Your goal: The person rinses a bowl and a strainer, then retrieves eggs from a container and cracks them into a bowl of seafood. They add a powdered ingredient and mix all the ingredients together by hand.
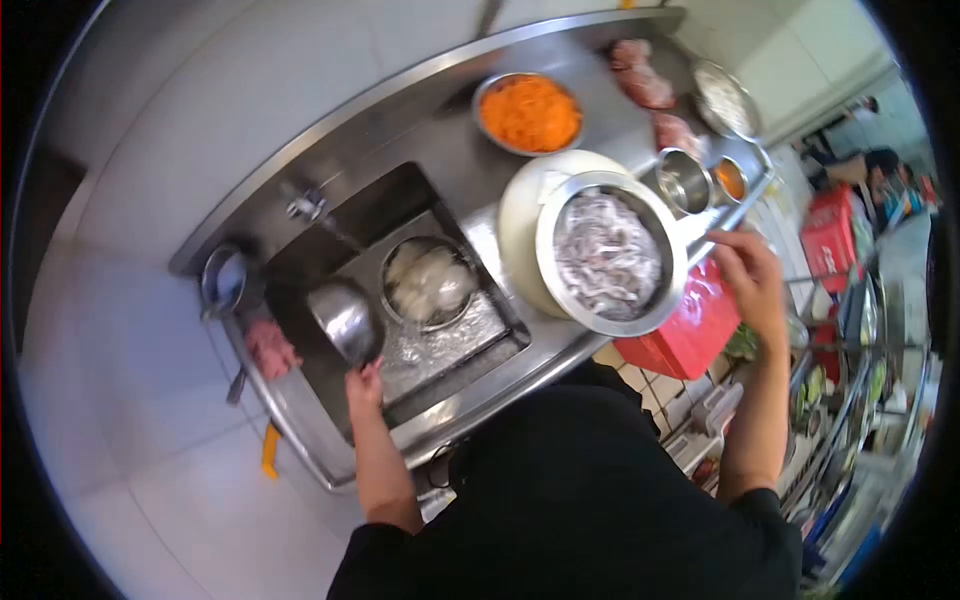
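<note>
Left grip (366,386) closed on the near rim of a shiny, round steel bowl (345,318), tilted just beyond it in the rectangular metal sink (402,195). Likely light, stiff, slippery wet; rim the best hold. Right grip (752,280) loosely half-curled, seemingly empty. Bowl's contents, if any, and left fingertips unclear.

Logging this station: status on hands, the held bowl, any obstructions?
Left hand gripping metal bowl at sink. Right hand apparently empty. Nothing clearly blocking; running tap and pale lumps nearby.
</note>
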`<state>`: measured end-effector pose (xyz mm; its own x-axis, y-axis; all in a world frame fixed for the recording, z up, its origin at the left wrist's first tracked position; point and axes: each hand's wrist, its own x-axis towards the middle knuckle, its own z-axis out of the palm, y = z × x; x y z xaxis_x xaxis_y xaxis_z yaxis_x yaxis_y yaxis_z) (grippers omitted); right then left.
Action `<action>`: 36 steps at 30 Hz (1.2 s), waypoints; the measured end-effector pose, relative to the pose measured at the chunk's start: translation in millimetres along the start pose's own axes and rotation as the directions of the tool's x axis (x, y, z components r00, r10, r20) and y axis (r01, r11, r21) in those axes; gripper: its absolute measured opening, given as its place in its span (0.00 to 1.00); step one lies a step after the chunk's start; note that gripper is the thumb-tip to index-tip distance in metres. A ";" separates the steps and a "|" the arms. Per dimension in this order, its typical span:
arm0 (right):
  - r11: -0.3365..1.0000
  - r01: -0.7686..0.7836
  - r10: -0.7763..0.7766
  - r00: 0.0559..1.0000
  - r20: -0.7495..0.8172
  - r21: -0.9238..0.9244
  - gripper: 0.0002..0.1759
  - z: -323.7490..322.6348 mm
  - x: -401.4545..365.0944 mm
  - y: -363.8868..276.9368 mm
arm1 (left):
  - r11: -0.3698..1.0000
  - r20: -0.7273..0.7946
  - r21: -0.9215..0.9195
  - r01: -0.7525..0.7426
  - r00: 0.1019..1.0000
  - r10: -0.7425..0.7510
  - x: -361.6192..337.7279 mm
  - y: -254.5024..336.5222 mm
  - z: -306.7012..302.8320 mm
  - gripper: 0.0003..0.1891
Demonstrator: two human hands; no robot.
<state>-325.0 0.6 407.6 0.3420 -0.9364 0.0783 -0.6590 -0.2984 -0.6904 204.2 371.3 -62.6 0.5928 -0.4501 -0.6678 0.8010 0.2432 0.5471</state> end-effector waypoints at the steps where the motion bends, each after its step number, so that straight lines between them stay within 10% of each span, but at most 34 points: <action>1: 0.994 -0.020 0.023 0.999 -0.031 0.103 0.10 -11.8 -5.9 16.3 | 0.957 -0.071 0.287 -0.033 0.996 0.056 22.3 -6.1 -7.7 0.20; 4: 0.992 -0.098 0.106 0.987 -0.118 0.075 0.10 -37.5 -32.6 41.8 | 0.940 -0.162 -0.201 0.274 0.938 -0.308 64.6 5.4 -11.0 0.16; 9: 0.973 -0.208 0.197 0.974 -0.111 -0.101 0.10 -49.1 -88.5 84.4 | 0.919 -0.553 -0.337 0.206 0.747 -0.370 66.9 9.3 60.3 0.18; 10: 0.970 -0.222 0.208 0.969 -0.130 -0.103 0.10 -49.6 -100.4 101.2 | 0.927 -0.348 0.352 0.131 0.937 0.000 61.9 2.1 50.8 0.17; 11: 0.962 -0.250 0.229 0.958 -0.172 -0.110 0.10 -52.4 -120.4 117.7 | 0.534 0.126 0.825 -0.186 0.981 0.147 64.6 -8.5 48.0 0.17; 13: 0.920 -0.376 0.327 0.890 -0.316 -0.106 0.10 -57.4 -168.9 151.5 | 0.184 0.169 0.959 -0.216 0.956 0.242 76.7 -14.3 67.1 0.18; 14: 0.885 -0.450 0.361 0.827 -0.432 -0.121 0.10 -56.1 -206.0 184.4 | 0.608 -0.007 0.794 -0.023 0.999 0.047 82.2 -11.9 81.8 0.21; 15: 0.848 -0.516 0.381 0.756 -0.532 -0.126 0.10 -57.3 -246.1 220.1 | 0.966 -0.195 0.162 0.200 0.966 -0.167 87.9 -9.7 95.4 0.24; 16: 0.775 -0.622 0.426 0.644 -0.635 -0.110 0.12 -49.0 -290.6 234.1 | 0.914 -0.356 -0.328 0.239 0.865 -0.354 92.1 -7.0 109.5 0.27; 17: 0.697 -0.715 0.461 0.515 -0.723 -0.065 0.15 -40.6 -335.0 246.9 | 0.860 -0.544 -0.324 0.395 0.666 -0.511 111.1 -0.6 120.3 0.28; 18: 0.594 -0.803 0.532 0.442 -0.722 -0.054 0.16 -28.2 -419.0 302.6 | 0.955 -0.422 0.127 0.266 0.886 -0.191 126.8 -18.7 103.7 0.30; 20: 0.450 -0.877 0.526 0.413 -0.743 -0.168 0.18 4.8 -517.9 297.5 | 0.968 -0.413 0.225 0.114 0.911 -0.012 170.0 -3.4 126.4 0.17; 22: 0.041 -0.921 0.986 -0.024 -0.163 0.387 0.13 37.9 -641.9 301.9 | 0.983 0.391 0.070 0.170 0.902 -0.183 186.8 9.6 142.1 0.11; 25: -0.592 -0.738 0.797 -0.596 0.097 0.324 0.13 71.5 -604.6 184.8 | 0.997 0.400 0.054 0.050 0.914 -0.067 155.3 53.8 236.9 0.09; 29: -0.413 -0.716 0.909 -0.366 0.201 0.563 0.13 119.9 -638.0 213.1 | 0.991 0.636 0.111 0.071 0.761 -0.125 199.6 109.5 261.0 0.11; 30: -0.383 -0.706 0.921 -0.337 0.194 0.596 0.14 116.8 -635.5 230.3 | 0.971 0.512 0.198 -0.132 0.859 0.012 189.8 122.3 269.5 0.11; 31: -0.204 -0.959 0.978 -0.193 0.077 0.194 0.14 87.8 -581.2 200.7 | 0.864 0.343 0.377 -0.335 0.916 0.206 170.3 126.0 281.6 0.11; 33: 0.043 -0.915 0.998 0.025 -0.051 0.401 0.20 88.1 -578.2 221.7 | 0.655 0.267 0.612 -0.444 0.895 0.357 145.6 116.4 307.2 0.11; 35: 0.191 -0.904 0.974 0.126 -0.188 0.382 0.18 65.7 -548.2 201.1 | 0.494 0.305 0.721 -0.486 0.862 0.404 111.1 89.6 339.0 0.11; 36: 0.076 -0.815 0.990 -0.006 -0.141 0.574 0.16 53.1 -526.1 180.8 | 0.420 0.340 0.755 -0.503 0.849 0.405 98.7 77.0 354.1 0.12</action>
<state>-588.6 449.0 203.4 -0.7488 -0.3155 -0.5829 0.0555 0.8465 -0.5294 294.7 41.4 92.3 0.7989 -0.5760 -0.1733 -0.0254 -0.3203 0.9470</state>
